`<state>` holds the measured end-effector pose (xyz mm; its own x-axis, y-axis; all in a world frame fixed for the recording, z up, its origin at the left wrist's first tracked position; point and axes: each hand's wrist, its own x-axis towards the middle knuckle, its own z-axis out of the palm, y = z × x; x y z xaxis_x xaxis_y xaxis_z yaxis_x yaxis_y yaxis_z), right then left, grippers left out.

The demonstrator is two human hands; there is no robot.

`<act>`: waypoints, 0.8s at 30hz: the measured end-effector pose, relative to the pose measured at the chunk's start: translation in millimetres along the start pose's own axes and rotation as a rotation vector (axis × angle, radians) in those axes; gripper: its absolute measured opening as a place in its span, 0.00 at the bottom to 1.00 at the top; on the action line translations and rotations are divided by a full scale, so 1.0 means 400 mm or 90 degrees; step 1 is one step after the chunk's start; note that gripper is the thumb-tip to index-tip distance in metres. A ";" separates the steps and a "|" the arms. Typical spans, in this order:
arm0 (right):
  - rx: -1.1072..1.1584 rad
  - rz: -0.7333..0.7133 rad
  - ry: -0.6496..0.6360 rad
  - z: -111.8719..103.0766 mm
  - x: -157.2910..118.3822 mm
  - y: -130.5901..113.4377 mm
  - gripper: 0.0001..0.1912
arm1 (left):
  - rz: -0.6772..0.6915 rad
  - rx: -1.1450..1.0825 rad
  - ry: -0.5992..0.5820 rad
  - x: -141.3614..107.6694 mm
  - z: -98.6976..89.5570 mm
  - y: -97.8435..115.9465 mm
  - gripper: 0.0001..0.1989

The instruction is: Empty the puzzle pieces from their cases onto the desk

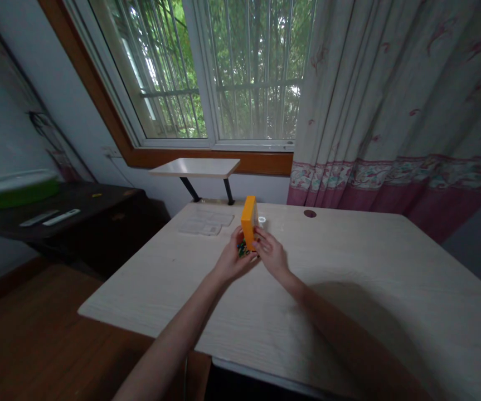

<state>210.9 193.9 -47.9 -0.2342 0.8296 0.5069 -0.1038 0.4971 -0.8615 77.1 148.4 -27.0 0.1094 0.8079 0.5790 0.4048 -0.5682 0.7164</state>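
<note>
In the head view, small green and dark pieces (242,248) could spill onto the tabletop (328,250) if the left hand (229,260) tilts. Its grip and the right hand's (272,253) close around the yellow box (247,220), upright at twelve o'clock, slim and smooth.

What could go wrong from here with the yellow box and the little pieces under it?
The small coloured pieces bunched at the left grip could spill onto the pale table. The yellow box, upright on its narrow side, might tilt if the right grip slackens. The small white item close by the box might get knocked.
</note>
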 end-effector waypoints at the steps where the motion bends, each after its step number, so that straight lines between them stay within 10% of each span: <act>1: -0.032 -0.027 -0.024 -0.004 -0.002 -0.006 0.19 | -0.012 0.004 0.025 -0.001 0.000 0.002 0.37; 8: -0.141 -0.120 -0.143 -0.011 -0.002 -0.028 0.20 | -0.183 -0.120 0.208 -0.003 -0.027 0.036 0.26; 15: -0.417 -0.034 -0.240 -0.060 0.025 0.057 0.33 | -0.385 -0.126 0.505 -0.126 -0.228 0.016 0.39; 19: -0.555 0.014 -0.348 -0.052 0.045 0.085 0.56 | -0.487 -0.093 0.528 -0.192 -0.319 -0.009 0.30; 24: -0.539 -0.028 -0.446 -0.003 0.094 0.097 0.52 | -0.565 -0.002 0.427 -0.223 -0.364 -0.003 0.28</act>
<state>199.2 244.5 -62.1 -0.7716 0.6111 0.1767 0.5077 0.7589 -0.4079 -65.4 54.3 -22.6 -0.7316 0.6801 -0.0475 0.0929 0.1685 0.9813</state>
